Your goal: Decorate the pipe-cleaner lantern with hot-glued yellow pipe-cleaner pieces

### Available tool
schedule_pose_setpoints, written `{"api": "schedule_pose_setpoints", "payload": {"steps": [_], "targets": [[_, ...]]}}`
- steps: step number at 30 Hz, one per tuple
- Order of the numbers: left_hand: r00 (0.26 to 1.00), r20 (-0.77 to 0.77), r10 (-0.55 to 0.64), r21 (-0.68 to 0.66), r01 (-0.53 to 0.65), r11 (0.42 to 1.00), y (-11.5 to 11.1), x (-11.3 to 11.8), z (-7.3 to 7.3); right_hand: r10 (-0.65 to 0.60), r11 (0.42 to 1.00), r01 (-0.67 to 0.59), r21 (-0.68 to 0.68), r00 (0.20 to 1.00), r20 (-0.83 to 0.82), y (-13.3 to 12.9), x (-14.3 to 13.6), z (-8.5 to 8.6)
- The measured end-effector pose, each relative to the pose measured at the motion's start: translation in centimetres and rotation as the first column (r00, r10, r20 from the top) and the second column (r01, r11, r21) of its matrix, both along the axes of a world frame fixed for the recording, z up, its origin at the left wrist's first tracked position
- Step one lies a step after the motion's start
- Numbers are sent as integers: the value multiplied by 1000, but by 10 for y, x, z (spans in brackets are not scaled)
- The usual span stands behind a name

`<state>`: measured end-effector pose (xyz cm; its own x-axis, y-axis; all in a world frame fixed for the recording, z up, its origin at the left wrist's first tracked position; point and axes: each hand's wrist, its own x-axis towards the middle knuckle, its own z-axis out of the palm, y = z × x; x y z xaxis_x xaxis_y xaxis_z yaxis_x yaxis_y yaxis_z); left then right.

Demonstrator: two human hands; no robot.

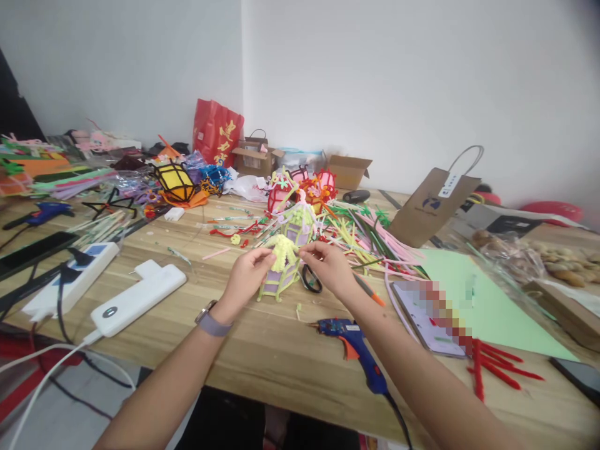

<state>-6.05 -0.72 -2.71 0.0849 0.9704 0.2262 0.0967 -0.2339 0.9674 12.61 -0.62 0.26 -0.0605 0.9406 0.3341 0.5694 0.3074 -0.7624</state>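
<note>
A small lantern [280, 280] with a pale yellow fuzzy roof, light green bars and purple panels stands upright on the wooden table. At the left side of its roof, my left hand [249, 270] pinches the yellow roof edge between thumb and fingers. On the other side my right hand [328, 265] has thumb and fingertips closed at the roof's right corner. A similar green and purple lantern [299, 228] stands just behind. The blue glue gun [354, 340] lies in front of my right forearm's inner side, its nozzle pointing left.
On the left are a white power bank [140, 300], a power strip [75, 281] and another glue gun [40, 214]. Coloured stems [370, 237], a paper bag [424, 206], green sheet [487, 300] and tablet [422, 319] lie right. A yellow lantern [175, 181] stands behind.
</note>
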Motion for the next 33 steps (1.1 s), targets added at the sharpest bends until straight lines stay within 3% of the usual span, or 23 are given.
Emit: {"api": "schedule_pose_setpoints", "payload": {"steps": [9,18,21,23,27,30,33], "targets": [[939,-275,206,167,-164,972,-4,1,11,37,999,-36,-9,993,109,-2,-25,3],[971,-177,159,108,-141,984,-5,4,17,52,999,-51,-18,992,114,2,-26,-6],[975,-184,129,109,-110,988,-4,3,16,-3,1000,0,12,974,225,-5,-27,-4],[977,-187,105,104,-87,991,-4,3,15,-90,994,60,88,913,398,-13,-30,2],[977,-190,100,103,-81,991,-2,2,14,-243,968,129,213,685,687,-26,-44,14],[971,-214,102,125,-77,989,0,1,12,-200,980,130,153,592,780,-27,-53,20],[964,-241,113,131,-83,988,0,2,11,-138,990,105,95,576,805,-24,-57,20]]}}
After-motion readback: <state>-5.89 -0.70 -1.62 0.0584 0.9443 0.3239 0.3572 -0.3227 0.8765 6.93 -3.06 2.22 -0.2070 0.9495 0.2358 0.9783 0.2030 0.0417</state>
